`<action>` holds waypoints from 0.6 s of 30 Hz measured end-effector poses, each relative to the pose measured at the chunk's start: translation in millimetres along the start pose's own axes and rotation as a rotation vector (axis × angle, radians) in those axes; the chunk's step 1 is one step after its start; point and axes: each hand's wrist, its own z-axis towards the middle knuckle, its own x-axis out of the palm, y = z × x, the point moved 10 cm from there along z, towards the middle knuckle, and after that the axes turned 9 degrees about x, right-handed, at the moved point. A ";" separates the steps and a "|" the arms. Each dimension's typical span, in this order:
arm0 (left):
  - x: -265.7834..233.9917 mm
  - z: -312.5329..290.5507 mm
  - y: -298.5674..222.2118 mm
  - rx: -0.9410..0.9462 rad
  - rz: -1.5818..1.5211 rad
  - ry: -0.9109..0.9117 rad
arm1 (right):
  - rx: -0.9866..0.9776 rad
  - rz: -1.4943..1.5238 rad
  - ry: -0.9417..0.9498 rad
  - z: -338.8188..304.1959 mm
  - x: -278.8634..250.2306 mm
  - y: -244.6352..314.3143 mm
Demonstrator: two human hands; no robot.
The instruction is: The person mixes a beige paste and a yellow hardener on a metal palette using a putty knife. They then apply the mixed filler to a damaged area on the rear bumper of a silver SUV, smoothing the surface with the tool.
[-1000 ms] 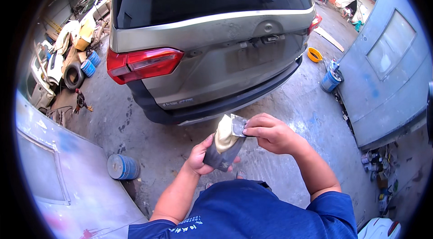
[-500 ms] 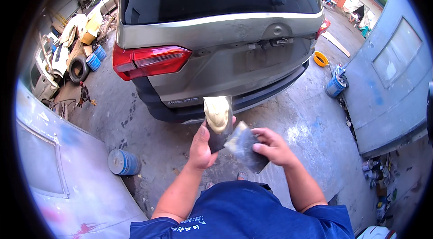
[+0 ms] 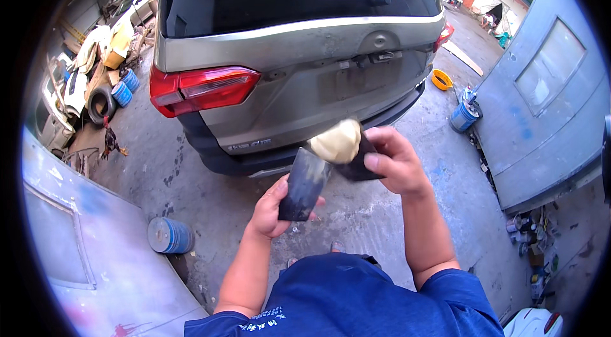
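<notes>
My left hand [image 3: 272, 208] is closed on a dark, flat putty spreader [image 3: 304, 185] that shows only thin smears on its face. Higher and to the right, my right hand [image 3: 396, 160] grips a second dark spreader [image 3: 360, 166]. A thick lump of cream-coloured putty [image 3: 335, 141] sits on the end of that one. The two spreaders are close together, their near edges touching or almost so; blur keeps me from telling. Beyond my hands stands the rear of a grey-brown car [image 3: 305, 92], its tailgate dull and scuffed around the recess.
Blue-grey panels stand at the left [image 3: 95, 235] and right [image 3: 534, 101]. A blue drum [image 3: 170, 235] is beside the left one. Farther off are a yellow basin [image 3: 442, 80], a blue bucket [image 3: 464, 115], a tyre [image 3: 100, 105] and a rooster [image 3: 112, 140].
The putty lump has gone from the left spreader onto the right one. My right hand has risen and moved slightly right. The left spreader is now almost bare.
</notes>
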 end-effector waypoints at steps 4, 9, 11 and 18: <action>19.4 -20.0 10.8 -0.080 -0.529 0.188 | -0.259 -0.636 0.347 -4.6 83.3 21.9; 21.5 -21.6 13.2 -0.062 -0.521 0.187 | -0.105 -0.899 0.196 11.4 53.6 -16.5; 19.1 -12.8 10.6 -0.005 -0.461 0.104 | -0.100 -1.085 0.014 16.8 38.5 -13.3; -3.1 8.1 -23.0 0.401 0.006 -0.229 | -0.221 -1.147 -0.196 -1.3 76.3 -22.6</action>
